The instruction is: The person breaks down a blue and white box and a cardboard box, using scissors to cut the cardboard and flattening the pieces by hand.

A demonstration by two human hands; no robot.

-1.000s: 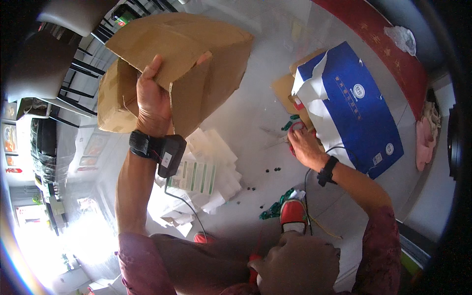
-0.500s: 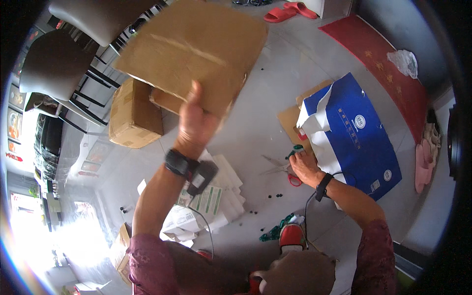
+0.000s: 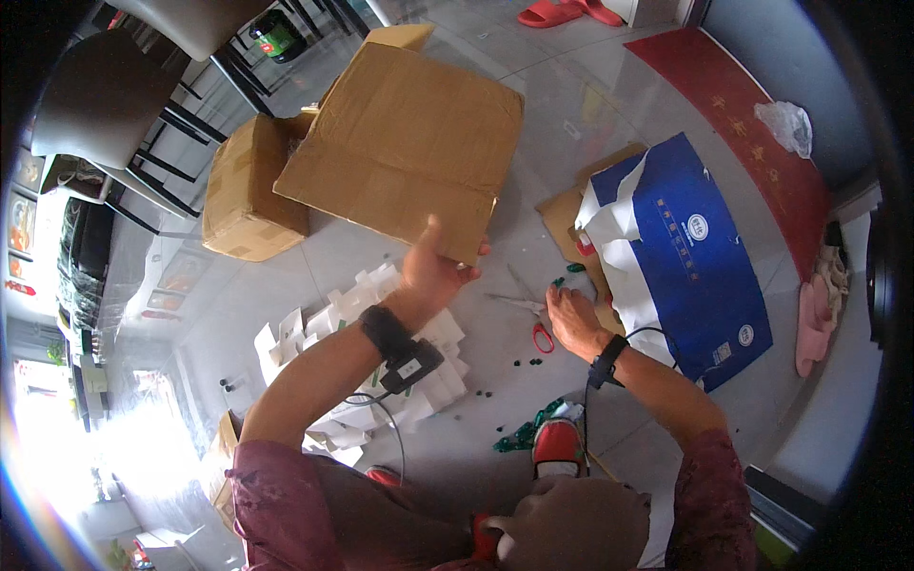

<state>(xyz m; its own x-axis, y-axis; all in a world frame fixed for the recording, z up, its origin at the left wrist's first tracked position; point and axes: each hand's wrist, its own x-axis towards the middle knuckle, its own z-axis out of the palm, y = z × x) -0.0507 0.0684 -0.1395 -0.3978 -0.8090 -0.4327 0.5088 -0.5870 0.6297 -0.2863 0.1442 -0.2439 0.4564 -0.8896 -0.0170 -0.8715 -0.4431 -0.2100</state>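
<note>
My left hand point(image 3: 430, 281) grips the near corner of a folded brown cardboard piece point(image 3: 419, 124), with the thumb on its upper face and fingers at its edge. My right hand point(image 3: 574, 322) is low at the floor, fingertips bunched beside small green crumpled pieces point(image 3: 574, 268); whatever they pinch is hidden. Scissors point(image 3: 542, 337) with red handles lie touching or just left of these fingers, their blades toward the far left. Beneath and beside my left forearm spreads a heap of small white cartons point(image 3: 440, 333).
A brown cardboard box point(image 3: 249, 195) stands by the chairs point(image 3: 100, 105) at left. A torn blue-and-white box point(image 3: 700, 257) lies at right, over flat cardboard point(image 3: 562, 224). Green crumpled wrapping point(image 3: 519, 436) is beside my red shoe point(image 3: 556, 443). Small dark bits dot the floor.
The cardboard piece has come down and away from me, and my left hand has moved right with it. The white heap now spreads farther toward the cardboard. My right hand has shifted slightly left.
</note>
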